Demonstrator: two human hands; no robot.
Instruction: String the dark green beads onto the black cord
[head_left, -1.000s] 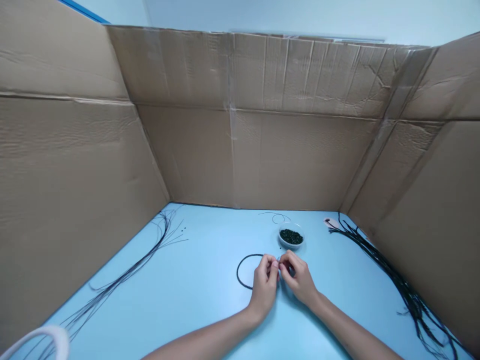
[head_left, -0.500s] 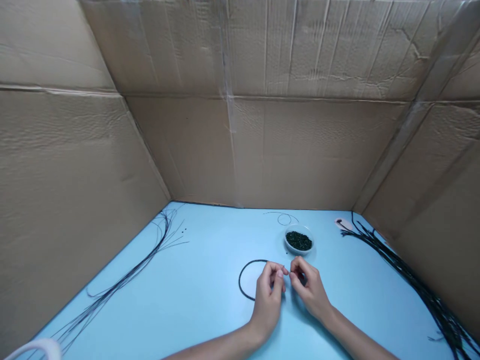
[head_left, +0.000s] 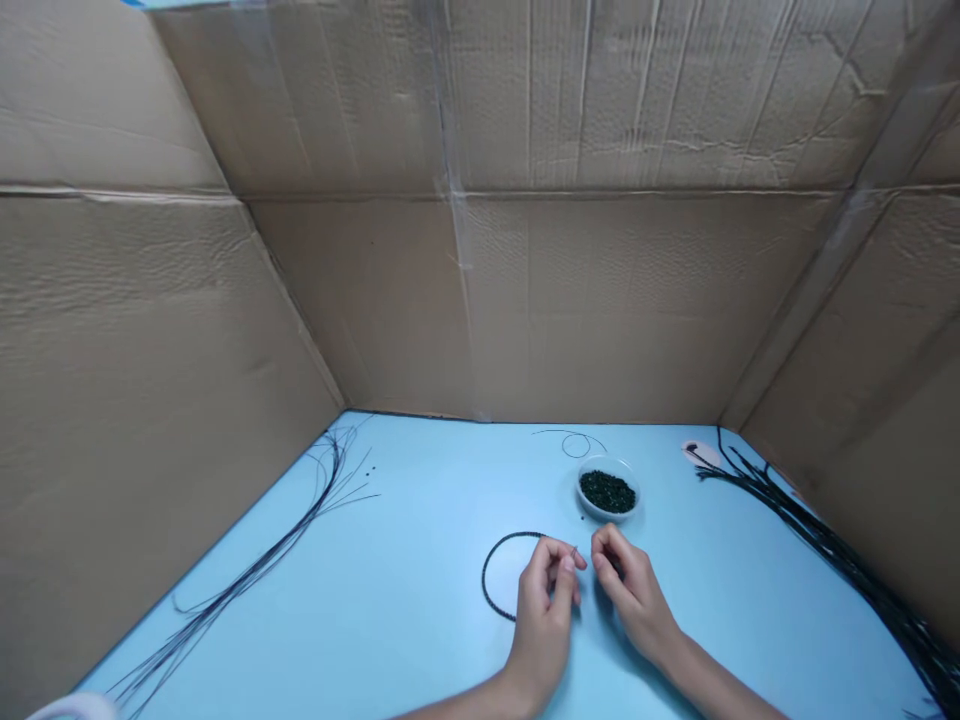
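A curved strand of small dark beads point(head_left: 484, 572) lies on the blue tabletop and runs behind my left hand point(head_left: 544, 615). That hand pinches the strand's end between thumb and forefinger, where a thin tip shows at the fingertips. Just to its right, my right hand point(head_left: 634, 595) has thumb and forefinger closed together; anything between them is too small to make out. The two hands' fingertips are a small gap apart. Beyond my right hand stands a clear round dish point(head_left: 636, 503) holding dark green beads point(head_left: 607, 491).
A loose thin wire point(head_left: 576, 445) curls behind the dish. On the left lies a bundle of thin dark wires point(head_left: 281, 543); on the right, a thick bundle of dark beaded strands point(head_left: 817, 545) near a pale oval piece point(head_left: 699, 453). Cardboard walls point(head_left: 585, 310) enclose the table.
The view has shifted slightly. My right hand's fingertips have drawn a little away from the left hand's and look closer together. My left hand keeps its pinch on the strand.
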